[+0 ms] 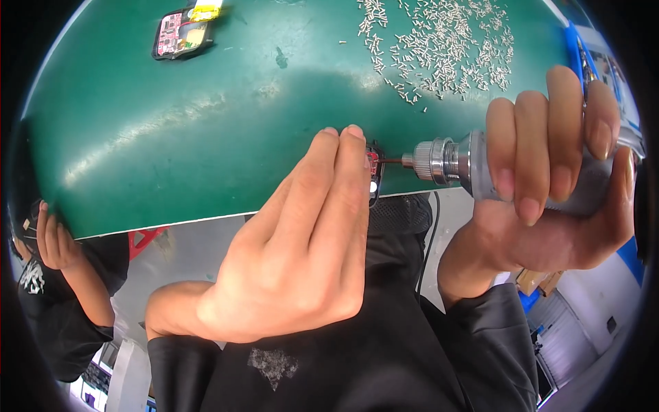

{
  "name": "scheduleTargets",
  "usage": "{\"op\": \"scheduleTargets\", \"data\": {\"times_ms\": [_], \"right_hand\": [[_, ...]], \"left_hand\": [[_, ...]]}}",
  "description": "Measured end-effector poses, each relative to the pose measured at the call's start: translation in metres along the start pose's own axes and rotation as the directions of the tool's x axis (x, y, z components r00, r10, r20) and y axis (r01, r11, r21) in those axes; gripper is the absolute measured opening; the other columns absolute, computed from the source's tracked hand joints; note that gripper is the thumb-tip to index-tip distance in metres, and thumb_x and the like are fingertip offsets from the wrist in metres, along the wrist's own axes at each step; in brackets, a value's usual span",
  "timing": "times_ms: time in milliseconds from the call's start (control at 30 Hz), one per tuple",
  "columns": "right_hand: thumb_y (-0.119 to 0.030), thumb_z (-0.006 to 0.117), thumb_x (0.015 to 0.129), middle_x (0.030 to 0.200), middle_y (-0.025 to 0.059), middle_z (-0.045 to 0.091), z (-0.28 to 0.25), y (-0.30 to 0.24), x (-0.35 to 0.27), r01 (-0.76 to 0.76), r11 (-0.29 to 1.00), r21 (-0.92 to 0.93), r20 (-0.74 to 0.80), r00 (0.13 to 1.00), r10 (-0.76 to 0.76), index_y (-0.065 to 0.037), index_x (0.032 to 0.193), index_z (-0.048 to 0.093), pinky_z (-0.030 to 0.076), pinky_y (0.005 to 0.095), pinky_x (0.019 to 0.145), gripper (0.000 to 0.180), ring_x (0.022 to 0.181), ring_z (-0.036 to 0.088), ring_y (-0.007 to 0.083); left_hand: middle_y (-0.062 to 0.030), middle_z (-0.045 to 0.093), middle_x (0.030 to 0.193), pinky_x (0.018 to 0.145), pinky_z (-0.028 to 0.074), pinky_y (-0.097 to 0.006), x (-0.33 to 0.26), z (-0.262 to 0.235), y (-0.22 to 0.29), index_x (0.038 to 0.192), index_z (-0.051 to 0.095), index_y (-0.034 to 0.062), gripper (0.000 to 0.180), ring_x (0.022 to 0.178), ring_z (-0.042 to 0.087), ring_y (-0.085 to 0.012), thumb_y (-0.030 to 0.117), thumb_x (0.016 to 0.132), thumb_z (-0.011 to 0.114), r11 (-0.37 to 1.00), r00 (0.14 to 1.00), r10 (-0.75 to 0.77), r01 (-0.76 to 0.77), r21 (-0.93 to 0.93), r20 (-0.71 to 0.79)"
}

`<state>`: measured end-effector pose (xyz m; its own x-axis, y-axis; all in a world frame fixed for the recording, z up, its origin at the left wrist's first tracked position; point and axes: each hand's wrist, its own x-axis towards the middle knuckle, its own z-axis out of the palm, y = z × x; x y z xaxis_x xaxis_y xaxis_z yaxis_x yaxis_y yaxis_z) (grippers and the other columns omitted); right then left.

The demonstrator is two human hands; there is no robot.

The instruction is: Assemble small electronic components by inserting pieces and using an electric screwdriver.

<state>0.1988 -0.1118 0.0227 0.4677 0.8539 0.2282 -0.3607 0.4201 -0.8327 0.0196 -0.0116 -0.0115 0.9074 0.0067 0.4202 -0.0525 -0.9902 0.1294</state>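
My left hand (295,254) lies over the near edge of the green table, its fingers pressed together on a small black device housing (376,177). Most of the housing is hidden behind those fingers; a strip of red circuit board and a white round spot show past them. My right hand (542,151) is wrapped round a grey electric screwdriver (439,161) with a silver collar. The screwdriver's thin bit points left, and its tip meets the red board. Whether a screw sits under the tip is too small to make out.
Many small silver screws (453,48) lie scattered on the green table (206,151) at the far right. An opened black device (182,38) with a red board and yellow piece rests at the far left. Blue edging (573,55) stands at the right. Another person's hand (58,240) is at the left.
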Motion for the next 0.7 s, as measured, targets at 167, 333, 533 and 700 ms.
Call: {"op": "scheduleTargets", "data": {"times_ms": [167, 333, 533, 700], "right_hand": [[-0.024, 0.045, 0.087, 0.069, 0.0028, 0.044, 0.003, -0.003, 0.005, -0.071, 0.997, -0.015, 0.024, 0.997, 0.071, -0.008, 0.087, 0.045, 0.036, 0.0269, 0.054, 0.016, 0.048, 0.043, 0.0101], [-0.024, 0.043, 0.089, 0.070, 0.0030, 0.043, 0.009, 0.002, 0.007, -0.057, 0.997, -0.044, 0.157, 0.986, 0.063, -0.010, 0.084, 0.043, 0.037, 0.0269, 0.055, 0.015, 0.049, 0.042, 0.0095], [-0.026, 0.043, 0.093, 0.068, 0.0024, 0.042, 0.014, 0.008, 0.017, -0.095, 0.986, -0.137, 0.230, 0.965, 0.125, -0.010, 0.082, 0.042, 0.038, 0.0273, 0.052, 0.020, 0.045, 0.038, 0.0093], [-0.024, 0.048, 0.089, 0.062, 0.0022, 0.041, 0.022, 0.010, 0.018, -0.056, 0.981, -0.184, 0.218, 0.971, 0.096, -0.007, 0.079, 0.043, 0.036, 0.0261, 0.046, 0.021, 0.040, 0.033, 0.0086]], "left_hand": [[-0.0241, 0.062, 0.098, 0.066, 0.056, -0.036, -0.005, 0.003, -0.001, 0.087, 0.060, -0.0171, 0.026, 0.085, 0.064, -0.0339, -0.010, 0.062, 0.066, 0.998, 0.999, -0.028, 0.027, -0.052, -0.033], [-0.0243, 0.062, 0.098, 0.066, 0.056, -0.036, -0.005, 0.005, -0.003, 0.088, 0.059, -0.0174, 0.027, 0.084, 0.064, -0.0344, -0.010, 0.063, 0.066, 0.998, 0.998, -0.003, -0.001, -0.062, -0.068], [-0.0262, 0.060, 0.102, 0.068, 0.055, -0.038, -0.007, 0.002, -0.009, 0.093, 0.058, -0.0175, 0.033, 0.089, 0.061, -0.0369, -0.008, 0.062, 0.064, 0.991, 1.000, -0.008, 0.008, -0.132, -0.004], [-0.0287, 0.062, 0.102, 0.080, 0.054, -0.035, -0.004, -0.005, -0.009, 0.088, 0.063, -0.0161, 0.033, 0.097, 0.059, -0.0336, 0.004, 0.062, 0.061, 0.999, 0.998, 0.044, -0.043, -0.026, 0.040]]}}
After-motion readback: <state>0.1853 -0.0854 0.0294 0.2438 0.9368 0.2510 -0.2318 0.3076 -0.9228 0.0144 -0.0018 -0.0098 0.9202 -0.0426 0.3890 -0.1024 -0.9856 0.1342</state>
